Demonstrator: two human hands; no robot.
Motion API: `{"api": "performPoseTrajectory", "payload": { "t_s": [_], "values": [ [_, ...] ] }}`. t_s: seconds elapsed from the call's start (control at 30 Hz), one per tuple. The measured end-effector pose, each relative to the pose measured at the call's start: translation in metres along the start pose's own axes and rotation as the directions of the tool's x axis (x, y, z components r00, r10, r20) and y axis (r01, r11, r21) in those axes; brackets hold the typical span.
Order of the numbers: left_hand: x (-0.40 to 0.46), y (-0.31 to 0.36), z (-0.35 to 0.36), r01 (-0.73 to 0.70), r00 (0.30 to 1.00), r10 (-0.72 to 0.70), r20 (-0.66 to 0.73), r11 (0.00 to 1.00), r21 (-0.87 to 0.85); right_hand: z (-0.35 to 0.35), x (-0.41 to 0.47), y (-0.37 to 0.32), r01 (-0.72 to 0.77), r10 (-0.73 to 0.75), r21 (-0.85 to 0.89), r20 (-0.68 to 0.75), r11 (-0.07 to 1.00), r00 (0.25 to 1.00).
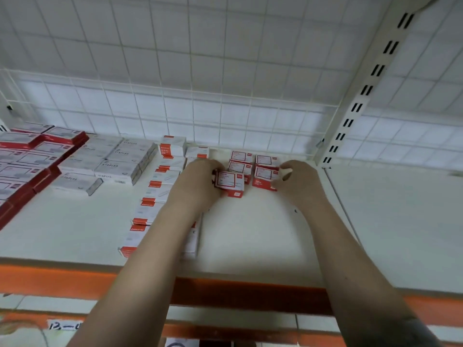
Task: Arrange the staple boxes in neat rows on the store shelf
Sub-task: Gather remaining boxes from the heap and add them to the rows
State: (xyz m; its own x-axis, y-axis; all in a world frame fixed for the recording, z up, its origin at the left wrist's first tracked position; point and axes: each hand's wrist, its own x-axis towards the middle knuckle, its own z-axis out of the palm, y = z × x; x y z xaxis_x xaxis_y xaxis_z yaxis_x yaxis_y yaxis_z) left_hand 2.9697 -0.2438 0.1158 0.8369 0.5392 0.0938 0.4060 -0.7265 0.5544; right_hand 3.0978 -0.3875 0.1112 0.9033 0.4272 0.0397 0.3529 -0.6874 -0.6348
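Head view: both bare forearms reach up from the bottom of the frame onto a white store shelf with an orange front edge. The left hand, at the centre of the frame, has its fingers curled round the left side of a small red-and-white staple box and grips it; this box sits at the front of a small cluster, a little tilted against the rest. The right hand, just right of centre, has its fingers bent, and its fingertips pinch the right edge of the front right box of that cluster. Behind these two boxes, four more small boxes of the same red-and-white kind lie flat in two short columns toward the wire grid back of the shelf. Whether the held box is lifted off the shelf or rests on it, I cannot tell.

Left of the left forearm, a column of white boxes with orange ends runs from the back of the shelf toward the front edge, partly hidden by the arm. Further left lie grey-white boxes marked STAPLES in rows, and at the left edge of the frame stacks of red-sided boxes. A slotted white upright rises at the upper right.
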Motion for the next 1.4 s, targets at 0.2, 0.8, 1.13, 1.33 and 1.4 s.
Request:
{"api": "performPoseTrajectory", "payload": {
  "t_s": [0.2,0.8,1.13,1.33,1.4],
  "values": [
    [0.01,0.008,0.014,0.004,0.999,-0.005,0.039,0.999,0.032,-0.003,-0.01,0.011,-0.055,0.058,0.042,-0.059,0.998,0.997],
    [-0.02,0.003,-0.002,-0.137,0.99,0.138,-0.013,0.989,0.06,-0.009,-0.102,0.021,-0.127,0.109,-0.055,-0.253,0.99,0.961],
    [-0.056,0.022,0.013,-0.366,0.924,0.367,0.106,0.93,-0.032,-0.014,-0.187,0.04,-0.297,0.251,-0.117,-0.301,0.948,0.92],
    [-0.067,0.07,0.041,-0.438,0.886,0.445,0.133,0.896,-0.077,-0.053,-0.226,0.085,-0.367,0.302,-0.134,-0.352,0.92,0.886],
    [-0.07,0.092,0.056,-0.454,0.875,0.461,0.147,0.887,-0.082,-0.069,-0.235,0.105,-0.423,0.357,-0.119,-0.364,0.898,0.86]
  ]
}}
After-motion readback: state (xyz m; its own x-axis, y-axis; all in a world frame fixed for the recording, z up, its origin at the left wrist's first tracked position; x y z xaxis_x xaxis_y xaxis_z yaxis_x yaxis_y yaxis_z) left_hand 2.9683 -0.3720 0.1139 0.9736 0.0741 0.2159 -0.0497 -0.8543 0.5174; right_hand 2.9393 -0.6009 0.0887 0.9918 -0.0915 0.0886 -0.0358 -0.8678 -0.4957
